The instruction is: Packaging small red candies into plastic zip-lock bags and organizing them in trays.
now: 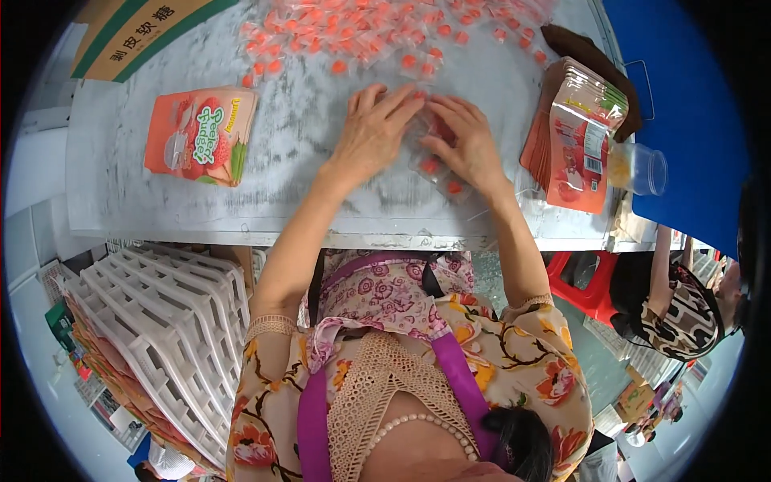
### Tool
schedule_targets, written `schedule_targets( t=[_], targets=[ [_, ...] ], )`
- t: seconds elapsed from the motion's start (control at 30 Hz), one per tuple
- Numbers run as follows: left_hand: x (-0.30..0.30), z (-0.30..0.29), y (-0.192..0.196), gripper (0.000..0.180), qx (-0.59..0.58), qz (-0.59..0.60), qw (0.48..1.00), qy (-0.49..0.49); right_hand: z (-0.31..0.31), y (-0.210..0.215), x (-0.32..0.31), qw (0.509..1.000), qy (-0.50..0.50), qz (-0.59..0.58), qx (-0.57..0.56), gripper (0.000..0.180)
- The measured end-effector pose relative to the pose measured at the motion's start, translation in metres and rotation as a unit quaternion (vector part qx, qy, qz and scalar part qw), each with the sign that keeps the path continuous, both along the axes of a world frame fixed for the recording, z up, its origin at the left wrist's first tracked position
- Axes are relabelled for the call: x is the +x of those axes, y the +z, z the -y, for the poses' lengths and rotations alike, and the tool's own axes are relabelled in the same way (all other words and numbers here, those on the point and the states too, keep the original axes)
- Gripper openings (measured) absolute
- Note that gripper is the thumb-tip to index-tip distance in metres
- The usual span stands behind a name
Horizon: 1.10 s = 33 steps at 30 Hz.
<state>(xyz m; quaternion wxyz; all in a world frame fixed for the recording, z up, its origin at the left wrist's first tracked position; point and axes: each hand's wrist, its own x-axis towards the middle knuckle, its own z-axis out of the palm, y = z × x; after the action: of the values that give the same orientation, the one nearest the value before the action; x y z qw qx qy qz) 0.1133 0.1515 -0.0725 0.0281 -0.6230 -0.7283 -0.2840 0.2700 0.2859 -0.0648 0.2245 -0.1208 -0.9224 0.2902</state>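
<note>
Red-orange candies in clear wrappers (345, 32) lie in a wide heap at the far side of the pale table (297, 209). At the near edge of the heap my left hand (371, 132) has its fingers bent, with a wrapped candy at their tips. Just to its right my right hand (467, 145) curls its fingers and thumb round wrapped candies (440, 130), partly hidden under the palm. Below that palm, a few more wrapped candies (454, 186) lie on the table. The two hands nearly meet at the fingertips.
A stack of red printed pouches (173, 132) lies at the left, and another pouch stack (574, 153) at the right beside a clear plastic cup (649, 170). A carton (140, 40) stands far left. White plastic trays (161, 321) stand below the table; a red stool (590, 285) is at the right.
</note>
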Motion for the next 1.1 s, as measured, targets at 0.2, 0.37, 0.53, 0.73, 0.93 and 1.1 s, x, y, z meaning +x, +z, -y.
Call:
schedule_targets(
  t=[0.2,0.37,0.53,0.73,0.93,1.1],
  targets=[
    [-0.021,0.029,0.006,0.041,-0.015,-0.035,0.998,0.047,0.014,0.004,0.025,0.995,0.075,0.053,-0.028,0.047],
    [-0.034,0.054,0.012,0.039,-0.016,-0.038,0.997,0.064,0.005,0.015,0.052,0.944,0.008,0.025,-0.329,0.038],
    [-0.015,0.064,0.015,0.038,-0.02,-0.054,0.996,0.075,-0.003,0.003,0.076,0.875,-0.148,-0.106,-0.448,0.036],
    [0.001,0.072,0.005,0.037,0.025,0.045,0.99,0.13,0.016,0.006,0.091,0.891,-0.189,-0.061,-0.408,0.03],
    [0.024,0.075,0.013,0.027,-0.004,0.215,0.961,0.175,0.015,0.009,0.079,0.898,-0.199,-0.007,-0.392,0.025],
    [0.062,0.062,0.022,0.022,-0.035,0.297,0.952,0.073,0.011,0.01,0.059,0.938,-0.131,0.037,-0.318,0.024]
  ],
)
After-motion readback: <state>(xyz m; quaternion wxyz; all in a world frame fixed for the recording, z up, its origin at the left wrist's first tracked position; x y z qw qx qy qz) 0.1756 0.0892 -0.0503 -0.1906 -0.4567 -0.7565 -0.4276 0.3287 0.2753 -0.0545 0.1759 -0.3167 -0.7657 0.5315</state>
